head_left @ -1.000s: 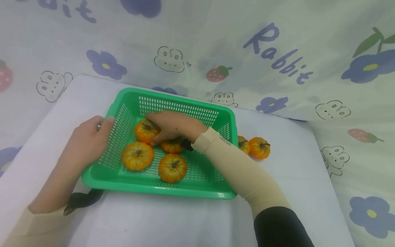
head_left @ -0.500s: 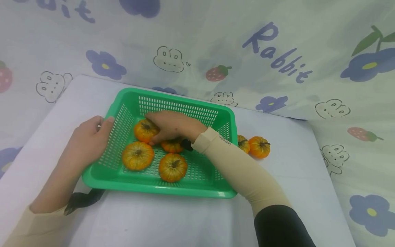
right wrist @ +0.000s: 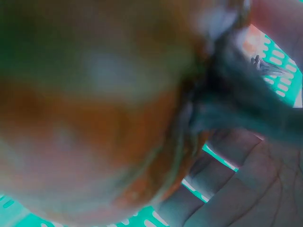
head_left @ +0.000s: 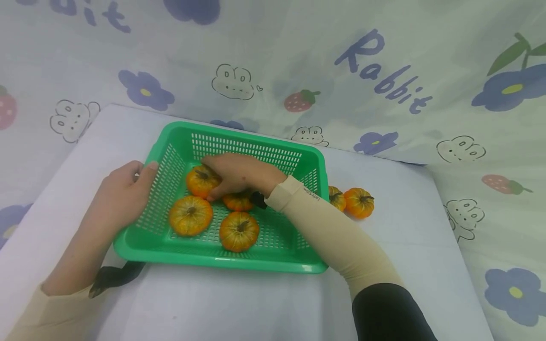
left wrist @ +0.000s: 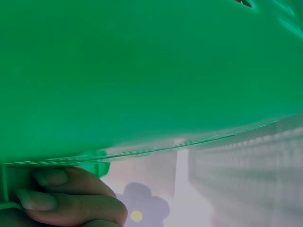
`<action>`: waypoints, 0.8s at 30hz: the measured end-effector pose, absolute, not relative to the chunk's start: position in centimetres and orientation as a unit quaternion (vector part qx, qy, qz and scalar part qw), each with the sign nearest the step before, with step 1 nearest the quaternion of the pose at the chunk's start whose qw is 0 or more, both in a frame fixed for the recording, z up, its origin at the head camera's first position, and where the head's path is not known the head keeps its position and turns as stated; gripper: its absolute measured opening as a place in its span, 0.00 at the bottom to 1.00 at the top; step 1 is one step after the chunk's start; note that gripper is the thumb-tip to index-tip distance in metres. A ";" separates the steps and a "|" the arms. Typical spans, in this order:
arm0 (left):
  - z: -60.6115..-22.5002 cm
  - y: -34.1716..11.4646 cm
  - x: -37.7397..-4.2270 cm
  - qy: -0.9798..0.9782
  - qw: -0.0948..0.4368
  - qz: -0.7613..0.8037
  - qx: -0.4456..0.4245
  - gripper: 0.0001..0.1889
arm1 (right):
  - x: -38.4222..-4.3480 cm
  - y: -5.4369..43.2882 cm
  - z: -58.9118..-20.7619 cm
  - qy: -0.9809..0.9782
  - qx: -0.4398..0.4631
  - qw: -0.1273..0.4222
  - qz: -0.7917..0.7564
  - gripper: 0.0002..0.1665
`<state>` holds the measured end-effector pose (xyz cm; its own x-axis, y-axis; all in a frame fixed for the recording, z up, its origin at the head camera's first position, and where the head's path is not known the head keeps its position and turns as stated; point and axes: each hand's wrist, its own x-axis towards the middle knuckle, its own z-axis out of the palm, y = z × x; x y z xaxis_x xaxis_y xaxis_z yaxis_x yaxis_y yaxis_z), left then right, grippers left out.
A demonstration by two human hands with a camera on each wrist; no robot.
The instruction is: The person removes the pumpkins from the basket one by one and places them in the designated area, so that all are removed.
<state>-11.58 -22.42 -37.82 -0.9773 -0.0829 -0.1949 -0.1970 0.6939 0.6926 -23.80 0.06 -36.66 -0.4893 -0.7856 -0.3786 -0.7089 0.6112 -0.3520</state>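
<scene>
In the head view a green plastic basket (head_left: 222,264) lies on the white table, with several small orange pumpkins inside. My left hand (head_left: 128,192) grips its left rim, thumb on top; the left wrist view shows fingers (left wrist: 75,208) curled below the green wall. Inside, my right hand (head_left: 241,173) holds the back-left pumpkin (head_left: 199,182) between thumb and fingers. Another pumpkin (head_left: 237,203) is partly hidden under that hand. Nearer the front lie a left pumpkin (head_left: 190,216) and a right pumpkin (head_left: 239,232). A blurred pumpkin (right wrist: 94,156) fills much of the right wrist view, before the palm.
Outside the basket on the right, one pumpkin (head_left: 359,202) rests beside another pumpkin (head_left: 336,199) partly hidden by the rim and forearm. Behind the table (head_left: 409,265) hangs a patterned cloth (head_left: 264,52). A dark strap (head_left: 117,277) shows at the left wrist.
</scene>
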 end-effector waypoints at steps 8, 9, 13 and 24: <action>-38.3 -22.4 -11.2 0.913 0.081 0.392 -0.079 0.35 | -23.6 0.0 -37.1 0.856 -0.439 0.260 -0.083 0.36; -38.3 -22.5 -11.1 0.913 0.081 0.393 -0.078 0.35 | -23.5 0.0 -37.1 0.856 -0.439 0.261 -0.083 0.36; -38.3 -22.3 -11.1 0.915 0.076 0.388 -0.076 0.33 | -23.5 0.0 -37.0 0.856 -0.442 0.257 -0.080 0.36; -38.0 -22.2 -11.5 0.918 0.075 0.382 -0.077 0.34 | -23.6 0.2 -36.6 0.856 -0.443 0.254 -0.080 0.34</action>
<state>-11.49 -22.21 -37.95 -0.9770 -0.0842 -0.1959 -0.1983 0.6966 0.6895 -23.56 0.18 -36.59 -0.4785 -0.7989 -0.3644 -0.7174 0.5950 -0.3624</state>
